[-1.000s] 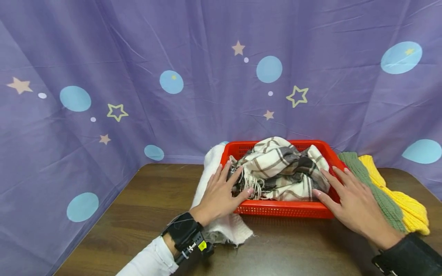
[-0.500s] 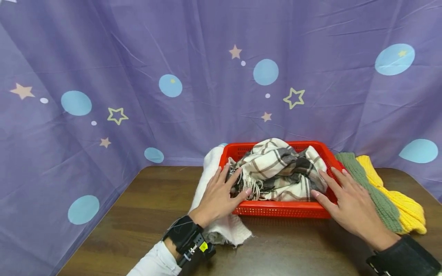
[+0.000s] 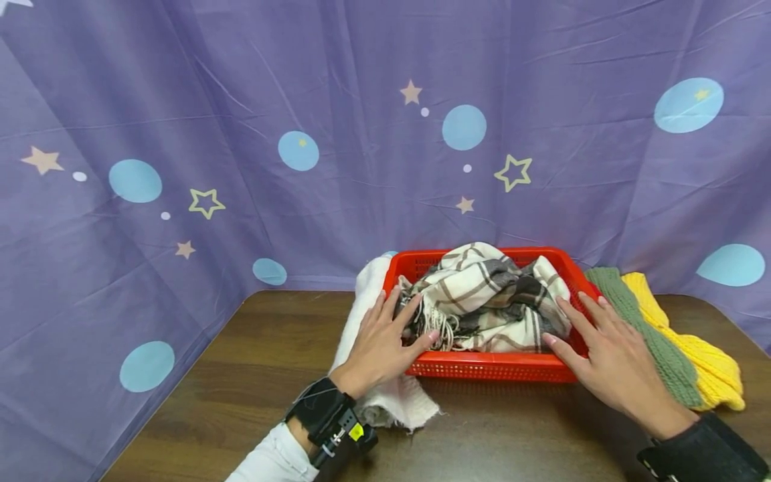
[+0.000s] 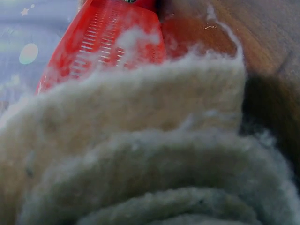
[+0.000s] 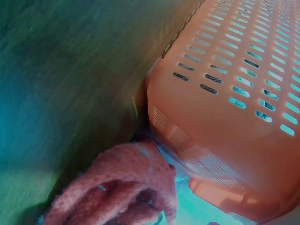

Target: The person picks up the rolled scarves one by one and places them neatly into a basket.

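A red plastic basket [image 3: 494, 367] stands on the table with a crumpled plaid scarf [image 3: 476, 284] in it, cream, grey and brown with white fringe. My left hand [image 3: 382, 341] rests at the basket's left rim, fingers spread and fairly straight. At the right rim lies my right hand [image 3: 617, 358], its fingers likewise spread, thumb near the front corner. Neither hand grips anything. Under the left hand and forearm runs a fuzzy white cloth [image 3: 397, 402]; its folded, frayed layers [image 4: 154, 98] fill the left wrist view. The right wrist view shows the basket's slotted wall [image 5: 201, 112].
Right of the basket lie a green knitted scarf [image 3: 656, 348] and a yellow knitted one [image 3: 707, 361]. A reddish fuzzy cloth [image 5: 122, 178] sits beside the basket in the right wrist view. Behind the wooden table [image 3: 241, 388] hangs a purple curtain [image 3: 361, 80].
The head view has shifted slightly. Both hands stay at the basket's sides, and the basket and scarves lie as before.
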`<state>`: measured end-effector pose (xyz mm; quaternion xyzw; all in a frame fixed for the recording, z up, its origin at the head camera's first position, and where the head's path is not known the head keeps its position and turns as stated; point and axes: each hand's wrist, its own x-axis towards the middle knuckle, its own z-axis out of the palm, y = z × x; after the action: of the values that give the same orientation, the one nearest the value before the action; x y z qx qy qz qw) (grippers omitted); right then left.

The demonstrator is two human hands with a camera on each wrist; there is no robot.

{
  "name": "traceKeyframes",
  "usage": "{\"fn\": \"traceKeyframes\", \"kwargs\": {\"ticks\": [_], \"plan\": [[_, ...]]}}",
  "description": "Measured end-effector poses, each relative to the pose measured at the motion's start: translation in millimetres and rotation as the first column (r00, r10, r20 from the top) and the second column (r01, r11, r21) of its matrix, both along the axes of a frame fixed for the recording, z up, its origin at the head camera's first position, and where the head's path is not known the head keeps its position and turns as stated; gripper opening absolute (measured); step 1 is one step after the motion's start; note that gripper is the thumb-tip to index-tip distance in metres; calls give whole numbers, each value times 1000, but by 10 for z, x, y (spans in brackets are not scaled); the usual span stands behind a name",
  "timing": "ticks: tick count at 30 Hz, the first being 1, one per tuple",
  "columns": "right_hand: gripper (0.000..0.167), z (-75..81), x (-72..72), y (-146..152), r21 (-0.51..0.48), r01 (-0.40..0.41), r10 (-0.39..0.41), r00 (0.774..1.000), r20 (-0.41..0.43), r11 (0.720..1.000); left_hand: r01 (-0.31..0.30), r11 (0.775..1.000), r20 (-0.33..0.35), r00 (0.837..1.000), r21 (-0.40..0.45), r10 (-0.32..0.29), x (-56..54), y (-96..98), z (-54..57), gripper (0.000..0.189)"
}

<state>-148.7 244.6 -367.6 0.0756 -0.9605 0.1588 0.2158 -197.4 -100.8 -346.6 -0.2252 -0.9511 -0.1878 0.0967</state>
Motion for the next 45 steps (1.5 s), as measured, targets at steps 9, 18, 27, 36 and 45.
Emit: {"fn": "traceKeyframes", "kwargs": {"ticks": [9, 18, 27, 36, 45], "plan": [[75, -4, -5, -1, -12, -1, 1, 1000, -13, 1000, -4, 1000, -8, 1000, 2, 5, -11, 4, -4, 78], [77, -12, 4, -10, 9, 11, -11, 1000, 27, 1000, -8, 1000, -1, 1000, -12, 8, 0, 5, -8, 78], [75, -26, -5, -20, 5, 3, -3, 1000, 12, 1000, -7, 1000, 5, 1000, -3, 7, 15, -11, -12, 78], [75, -14, 8, 9, 8, 13, -13, 1000, 0, 1000, 3, 1000, 1, 1000, 1, -3, 7, 21, 17, 78], [77, -14, 1, -14, 17, 16, -16, 999, 31, 1000, 1, 1000, 10, 1000, 3, -1, 20, 2, 10, 78]]}}
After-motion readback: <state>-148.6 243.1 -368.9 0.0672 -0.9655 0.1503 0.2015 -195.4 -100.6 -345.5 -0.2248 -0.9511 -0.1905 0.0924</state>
